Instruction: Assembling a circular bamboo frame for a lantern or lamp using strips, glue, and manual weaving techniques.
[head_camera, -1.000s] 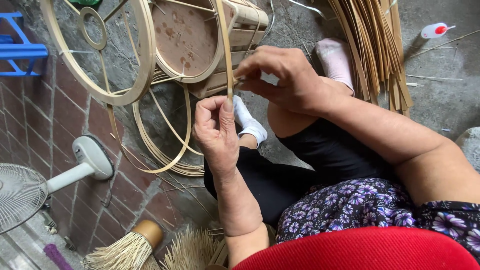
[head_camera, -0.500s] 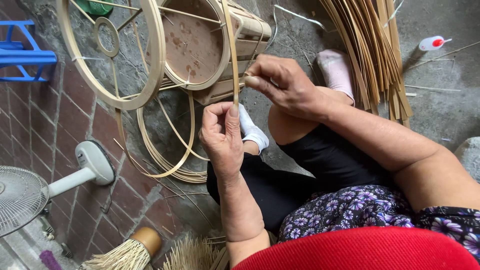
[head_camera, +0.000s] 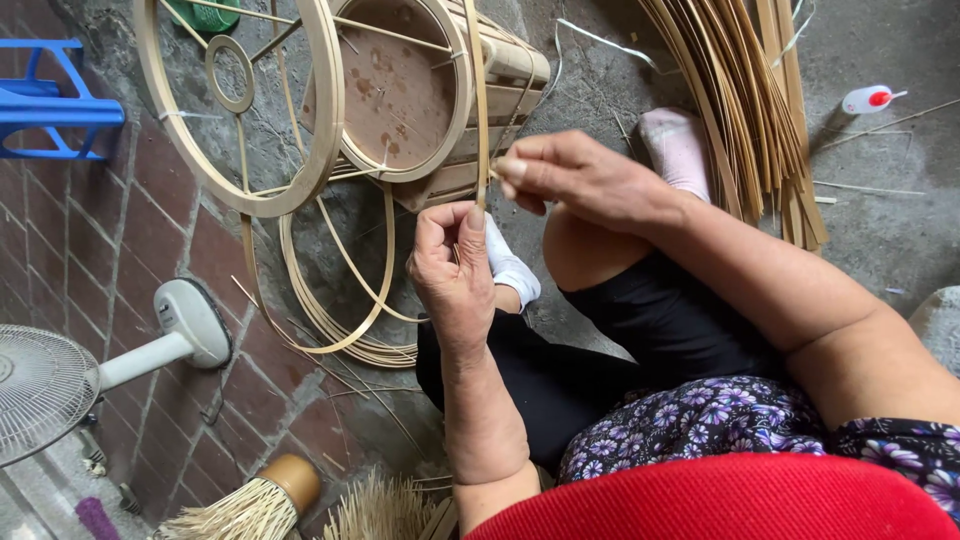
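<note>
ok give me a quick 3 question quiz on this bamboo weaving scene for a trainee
1. True or false: the left hand grips the upright bamboo strip between thumb and fingers.
2. What lies on the floor to the right of the bundle of bamboo strips? A) a small white bottle with a red cap B) a hammer C) a blue bucket
3. Fill in: the right hand pinches the strip beside the round ______ frame.

Key
1. True
2. A, the bottle
3. Bamboo
</note>
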